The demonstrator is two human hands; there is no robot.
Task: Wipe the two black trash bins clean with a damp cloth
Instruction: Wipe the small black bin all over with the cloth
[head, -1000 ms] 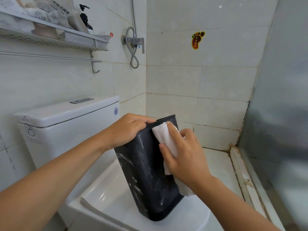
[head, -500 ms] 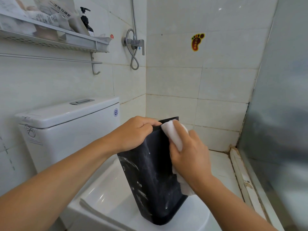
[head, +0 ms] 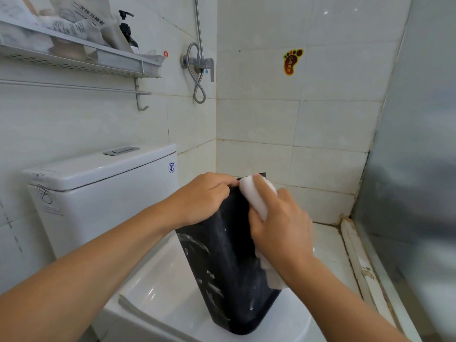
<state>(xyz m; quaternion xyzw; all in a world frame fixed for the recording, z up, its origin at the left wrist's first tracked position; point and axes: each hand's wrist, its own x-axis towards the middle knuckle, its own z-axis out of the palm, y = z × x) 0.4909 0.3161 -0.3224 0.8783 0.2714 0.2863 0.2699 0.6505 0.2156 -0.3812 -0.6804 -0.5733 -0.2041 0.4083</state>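
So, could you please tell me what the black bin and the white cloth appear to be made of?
The black bin looks like moulded plastic with a matt finish: thin rigid walls, rounded corners, pale smears on its surface. The white cloth seems a soft, thick fabric or nonwoven wipe: it folds under the right hand and drapes limply below it.

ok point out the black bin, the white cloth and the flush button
black trash bin (head: pixel 222 280), head view, streaked front wall
white cloth (head: pixel 256 193), head view, folded top end
flush button (head: pixel 121 150), head view, middle of plate

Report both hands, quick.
Left hand: closed, gripping the bin at its rim.
Right hand: closed, holding the cloth against the bin.
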